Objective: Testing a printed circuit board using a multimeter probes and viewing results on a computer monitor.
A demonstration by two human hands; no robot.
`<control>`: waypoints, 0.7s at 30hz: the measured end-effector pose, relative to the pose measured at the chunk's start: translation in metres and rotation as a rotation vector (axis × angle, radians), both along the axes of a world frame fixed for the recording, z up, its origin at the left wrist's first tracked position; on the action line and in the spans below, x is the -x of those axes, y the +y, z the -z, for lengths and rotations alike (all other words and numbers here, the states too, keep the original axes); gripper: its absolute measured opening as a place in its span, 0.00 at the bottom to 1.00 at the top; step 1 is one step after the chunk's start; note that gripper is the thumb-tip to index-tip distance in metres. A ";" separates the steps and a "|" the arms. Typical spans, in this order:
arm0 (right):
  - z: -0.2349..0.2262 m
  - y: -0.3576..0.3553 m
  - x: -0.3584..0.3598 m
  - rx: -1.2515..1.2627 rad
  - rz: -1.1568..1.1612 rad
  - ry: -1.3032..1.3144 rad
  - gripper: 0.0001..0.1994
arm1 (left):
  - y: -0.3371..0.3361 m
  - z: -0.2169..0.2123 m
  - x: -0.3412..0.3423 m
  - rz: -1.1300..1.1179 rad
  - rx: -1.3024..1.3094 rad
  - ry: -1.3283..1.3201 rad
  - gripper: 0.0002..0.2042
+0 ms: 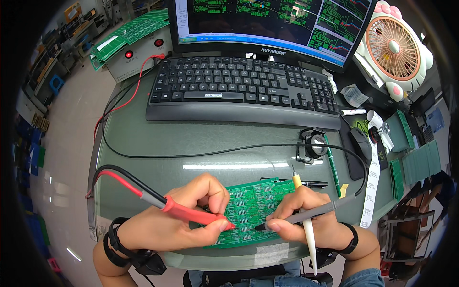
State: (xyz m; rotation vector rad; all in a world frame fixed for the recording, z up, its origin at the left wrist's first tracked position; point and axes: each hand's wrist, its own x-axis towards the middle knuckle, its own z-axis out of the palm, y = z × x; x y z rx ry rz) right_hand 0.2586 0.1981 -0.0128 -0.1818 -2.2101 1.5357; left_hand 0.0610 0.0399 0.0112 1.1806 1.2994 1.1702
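Note:
A green circuit board (248,208) lies flat on the glass desk near its front edge. My left hand (184,220) grips a red test probe (191,214), its tip touching the board's left part. My right hand (306,217) pinches a black test probe (306,215) whose tip rests on the board's lower right, and the same hand also carries a white and yellow pen-like tool (306,225) standing across the fingers. Red and black leads (119,177) run off to the left from the red probe.
A black keyboard (239,88) and monitor (272,24) stand behind. A grey box with red buttons (136,55), topped by green boards, sits back left. Right side: pink fan (394,48), mouse (362,143), small magnifier (313,143), green pen (332,165), stacked green boards (420,160), paper strip (372,186).

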 end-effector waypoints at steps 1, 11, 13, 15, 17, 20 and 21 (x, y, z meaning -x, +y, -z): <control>0.000 0.000 0.000 0.010 0.001 -0.015 0.12 | 0.000 0.000 0.000 -0.014 0.019 -0.038 0.14; -0.003 0.001 0.000 0.018 -0.008 -0.021 0.12 | 0.000 0.003 -0.001 -0.022 0.019 -0.080 0.14; -0.003 0.000 0.000 0.004 -0.012 -0.025 0.12 | -0.001 0.002 0.000 -0.013 0.022 -0.067 0.14; -0.003 0.001 0.001 0.005 -0.011 -0.018 0.12 | 0.000 0.003 0.000 -0.012 0.019 -0.076 0.14; -0.002 0.001 0.001 0.006 -0.009 -0.011 0.12 | 0.001 0.003 0.000 -0.011 0.016 -0.087 0.14; -0.002 0.001 0.001 0.009 -0.008 -0.012 0.12 | 0.001 0.004 0.001 -0.012 0.011 -0.089 0.14; -0.002 0.001 0.000 0.012 -0.009 -0.015 0.12 | 0.000 0.004 0.001 -0.014 0.011 -0.089 0.14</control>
